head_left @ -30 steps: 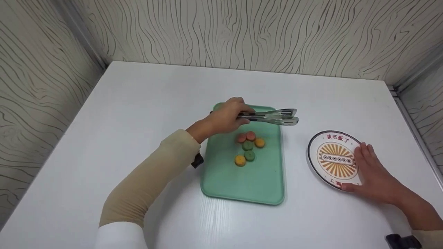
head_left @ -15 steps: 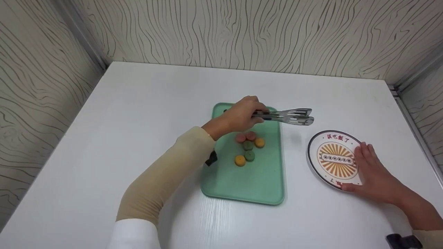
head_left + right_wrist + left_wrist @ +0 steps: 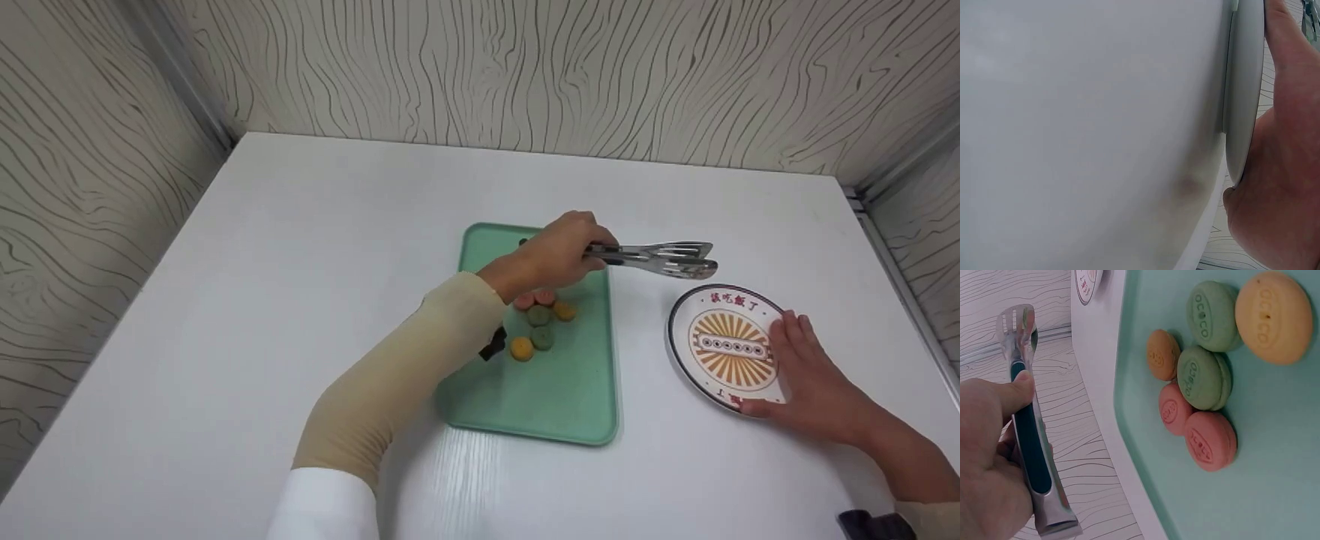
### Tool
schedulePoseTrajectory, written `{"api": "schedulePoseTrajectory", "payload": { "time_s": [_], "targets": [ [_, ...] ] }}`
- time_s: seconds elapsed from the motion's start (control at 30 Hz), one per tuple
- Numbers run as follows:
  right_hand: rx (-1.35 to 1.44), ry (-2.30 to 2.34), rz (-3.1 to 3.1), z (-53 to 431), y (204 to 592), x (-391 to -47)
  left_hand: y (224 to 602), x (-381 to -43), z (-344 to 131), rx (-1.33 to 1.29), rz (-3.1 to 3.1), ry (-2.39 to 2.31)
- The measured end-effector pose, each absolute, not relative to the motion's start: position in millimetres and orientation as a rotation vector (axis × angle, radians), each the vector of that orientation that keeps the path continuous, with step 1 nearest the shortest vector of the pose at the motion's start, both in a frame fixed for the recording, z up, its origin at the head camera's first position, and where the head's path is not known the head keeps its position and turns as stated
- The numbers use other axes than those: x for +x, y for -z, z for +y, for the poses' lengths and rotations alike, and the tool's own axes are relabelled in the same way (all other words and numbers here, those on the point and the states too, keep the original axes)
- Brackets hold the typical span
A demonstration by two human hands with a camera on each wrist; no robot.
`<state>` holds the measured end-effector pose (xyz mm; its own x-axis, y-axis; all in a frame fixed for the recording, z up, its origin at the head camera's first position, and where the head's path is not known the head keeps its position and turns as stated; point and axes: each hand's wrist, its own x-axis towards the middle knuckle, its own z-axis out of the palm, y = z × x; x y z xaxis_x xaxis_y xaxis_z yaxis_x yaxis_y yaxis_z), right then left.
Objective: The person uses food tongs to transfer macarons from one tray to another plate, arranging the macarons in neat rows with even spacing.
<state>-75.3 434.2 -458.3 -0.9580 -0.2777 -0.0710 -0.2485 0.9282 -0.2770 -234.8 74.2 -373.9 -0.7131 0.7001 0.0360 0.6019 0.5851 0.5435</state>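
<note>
My left hand (image 3: 566,251) grips a pair of metal tongs (image 3: 664,259) with dark handle inlays, held over the tray's far right edge. Their slotted tips point right, beyond the tray and just short of the plate; I see no macaron between them. The green tray (image 3: 551,405) carries several macarons in pink, green (image 3: 1204,379) and yellow (image 3: 1275,318), lying close together below my left arm. On the right, my right hand (image 3: 821,394) rests on the rim of a white patterned plate (image 3: 684,319), thumb and straight fingers spread. In the right wrist view the plate (image 3: 1246,84) appears edge-on beside the palm.
The white table (image 3: 322,225) runs back to a wood-grain patterned wall (image 3: 487,67). Similar panels stand at the left and right. A strip of bare tabletop separates the tray from the plate.
My left hand has carried the tongs to the right, from above the tray out toward the plate's far side. The right hand, plate, tray and macarons have stayed put.
</note>
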Motion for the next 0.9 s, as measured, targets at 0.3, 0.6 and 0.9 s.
{"api": "schedulePoseTrajectory", "payload": {
  "time_s": [0.3, 0.6, 0.9],
  "targets": [
    [-0.453, 0.432, 2.991, 432.3, 458.0, -75.3, 376.7, -236.5, 92.0, 1.094, 2.628, -0.746],
    [-0.418, 0.429, 2.969, 433.2, 456.5, -76.8, 376.8, -236.5, 110.1, 1.022, 2.660, -0.683],
    [-0.419, 0.412, 2.978, 433.2, 458.4, -76.5, 379.0, -232.8, 132.8, 0.911, 2.683, -0.602]
  ]
}}
